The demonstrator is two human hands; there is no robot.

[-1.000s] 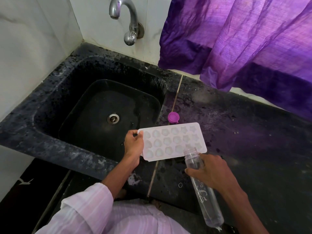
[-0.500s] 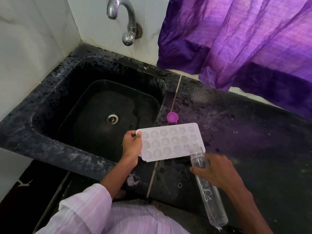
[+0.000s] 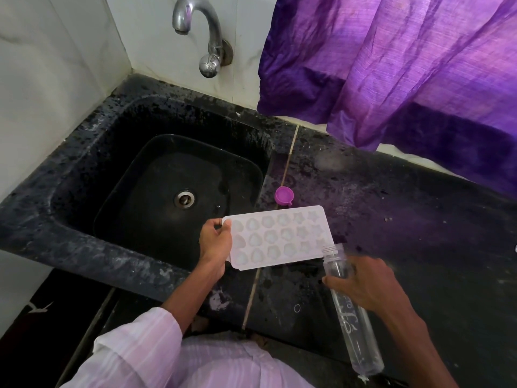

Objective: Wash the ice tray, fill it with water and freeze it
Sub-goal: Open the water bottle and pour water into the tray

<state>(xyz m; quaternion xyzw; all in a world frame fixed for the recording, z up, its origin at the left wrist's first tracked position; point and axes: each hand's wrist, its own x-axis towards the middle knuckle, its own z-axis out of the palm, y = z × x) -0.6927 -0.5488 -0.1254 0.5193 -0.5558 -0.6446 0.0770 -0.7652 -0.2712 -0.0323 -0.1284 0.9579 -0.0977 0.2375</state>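
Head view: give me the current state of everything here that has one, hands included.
ice tray: held level at the sink's right edge, cavities up
bottle: uncapped, tilted, mouth at the tray's right end
cap: off, lying on the counter behind the tray
tap: no water running
sink: wet, drain open
left hand: gripping the tray's left end
right hand: gripping the bottle

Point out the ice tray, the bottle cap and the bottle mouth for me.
ice tray (image 3: 279, 238), head view, middle of its moulded top face.
bottle cap (image 3: 284, 195), head view, centre of the purple cap on the counter.
bottle (image 3: 332, 249), head view, its open threaded mouth.
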